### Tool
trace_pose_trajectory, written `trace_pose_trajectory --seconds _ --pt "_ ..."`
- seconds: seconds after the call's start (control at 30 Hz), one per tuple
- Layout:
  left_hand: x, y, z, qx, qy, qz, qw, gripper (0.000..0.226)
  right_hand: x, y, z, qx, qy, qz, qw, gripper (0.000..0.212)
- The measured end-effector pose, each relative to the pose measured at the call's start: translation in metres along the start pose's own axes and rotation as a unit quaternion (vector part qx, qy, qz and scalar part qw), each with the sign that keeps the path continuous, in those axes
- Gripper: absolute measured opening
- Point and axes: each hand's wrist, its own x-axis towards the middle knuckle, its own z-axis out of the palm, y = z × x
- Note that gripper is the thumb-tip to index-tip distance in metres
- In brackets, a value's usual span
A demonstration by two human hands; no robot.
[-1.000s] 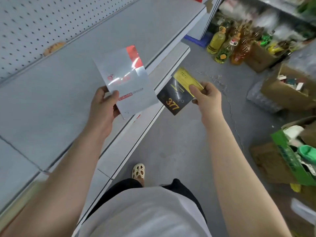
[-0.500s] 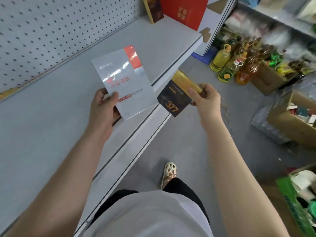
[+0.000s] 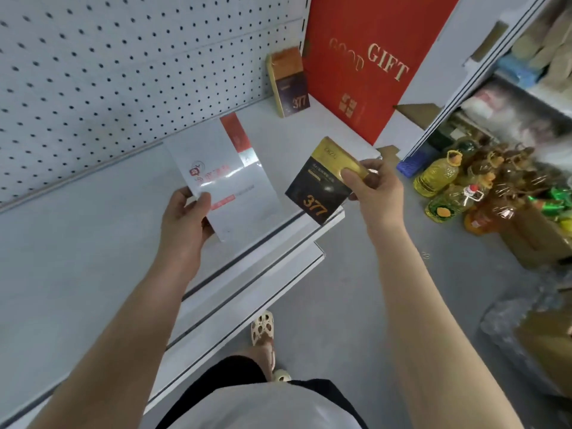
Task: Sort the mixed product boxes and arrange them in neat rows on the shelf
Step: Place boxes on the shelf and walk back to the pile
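Observation:
My left hand (image 3: 184, 216) grips a flat white box with a red corner (image 3: 226, 178) by its lower left edge, held over the grey shelf (image 3: 77, 243). My right hand (image 3: 376, 190) pinches a black and gold box marked 377 (image 3: 322, 184) at its gold end, above the shelf's front edge. At the back of the shelf a matching black and gold 377 box (image 3: 288, 83) stands upright against the pegboard. Beside it leans a large red GOOD GIFT box (image 3: 368, 63).
A white pegboard wall (image 3: 123, 63) backs the shelf. A lower shelf ledge (image 3: 247, 298) juts out below. On the floor to the right stand several oil bottles (image 3: 442, 178), cardboard boxes (image 3: 532, 239) and a plastic-wrapped pack (image 3: 510, 317). My sandalled foot (image 3: 263, 329) is below.
The view has swung up and right along the shelf, bringing the red gift box and standing 377 box fully into sight. Both hands keep their boxes and have moved closer to the shelf's right end.

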Motion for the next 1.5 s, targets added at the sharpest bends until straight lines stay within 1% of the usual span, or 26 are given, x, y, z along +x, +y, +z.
trace_pose_trajectory --seconds 0.17,0.23,0.3,0.37,0.43,0.5,0.6,0.67,0.73,0.83,0.9,1.0,1.1,1.2,1.23,1.27,1.3,1.33,1.37,1.4,1.43,1.47,1.5 --pt "0.056 0.01 0.032 0.002 0.024 0.004 1.0 0.011 0.078 -0.018 0.022 -0.008 -0.016 -0.047 0.999 0.025" --pt "0.075 0.016 0.042 0.003 0.031 0.005 1.0 0.016 0.11 -0.025 0.031 -0.025 -0.035 -0.064 0.997 0.022" --pt "0.089 0.02 0.05 0.007 0.038 0.009 0.999 0.022 0.143 -0.033 0.042 -0.053 -0.064 -0.094 0.992 0.026" --pt "0.1 0.022 0.055 0.005 0.045 0.012 0.999 0.023 0.176 -0.039 0.053 -0.081 -0.106 -0.124 0.983 0.029" --pt "0.111 0.022 0.06 -0.002 0.056 0.012 0.998 0.02 0.211 -0.044 0.065 -0.1 -0.157 -0.144 0.972 0.031" --pt "0.119 0.02 0.065 -0.011 0.072 0.014 0.997 0.018 0.246 -0.045 0.081 -0.13 -0.213 -0.165 0.954 0.033" --pt "0.125 0.014 0.074 -0.017 0.113 0.019 0.993 0.026 0.289 -0.05 0.108 -0.169 -0.295 -0.177 0.924 0.031" --pt "0.125 0.01 0.083 -0.021 0.143 0.015 0.989 0.026 0.311 -0.053 0.121 -0.184 -0.331 -0.168 0.91 0.03" --pt "0.126 0.005 0.093 -0.03 0.167 0.016 0.985 0.026 0.327 -0.053 0.129 -0.203 -0.347 -0.176 0.899 0.028" --pt "0.127 -0.002 0.108 -0.035 0.192 0.015 0.981 0.026 0.342 -0.05 0.135 -0.243 -0.344 -0.234 0.876 0.036" --pt "0.127 -0.005 0.116 -0.042 0.2 0.015 0.979 0.025 0.344 -0.05 0.138 -0.25 -0.335 -0.261 0.87 0.038" --pt "0.126 -0.008 0.124 -0.044 0.205 0.014 0.978 0.025 0.345 -0.046 0.144 -0.244 -0.313 -0.295 0.869 0.039" --pt "0.125 -0.009 0.127 -0.041 0.204 0.018 0.978 0.024 0.341 -0.042 0.147 -0.229 -0.295 -0.304 0.876 0.039" --pt "0.122 -0.01 0.126 -0.026 0.201 0.016 0.979 0.021 0.333 -0.043 0.149 -0.277 -0.23 -0.328 0.873 0.041" --pt "0.121 -0.01 0.125 -0.019 0.198 0.017 0.98 0.02 0.327 -0.047 0.151 -0.285 -0.207 -0.347 0.869 0.041" --pt "0.121 -0.01 0.124 -0.011 0.195 0.019 0.981 0.019 0.319 -0.053 0.154 -0.269 -0.197 -0.372 0.866 0.039" --pt "0.12 -0.01 0.124 -0.004 0.191 0.021 0.981 0.018 0.31 -0.061 0.159 -0.234 -0.216 -0.388 0.865 0.034" --pt "0.12 -0.01 0.123 0.003 0.186 0.021 0.982 0.018 0.299 -0.069 0.165 -0.192 -0.264 -0.379 0.866 0.03" --pt "0.12 -0.01 0.121 0.011 0.181 0.02 0.983 0.018 0.287 -0.078 0.171 -0.163 -0.335 -0.34 0.864 0.027" --pt "0.121 -0.01 0.12 0.018 0.177 0.02 0.984 0.019 0.275 -0.086 0.177 -0.152 -0.415 -0.286 0.85 0.028" --pt "0.123 -0.01 0.118 0.024 0.174 0.02 0.984 0.019 0.266 -0.092 0.182 -0.148 -0.486 -0.24 0.827 0.031" --pt "0.124 -0.011 0.116 0.031 0.171 0.022 0.985 0.02 0.26 -0.095 0.188 -0.146 -0.536 -0.213 0.804 0.032" --pt "0.126 -0.011 0.115 0.038 0.17 0.023 0.985 0.02 0.257 -0.096 0.193 -0.138 -0.567 -0.202 0.787 0.03"
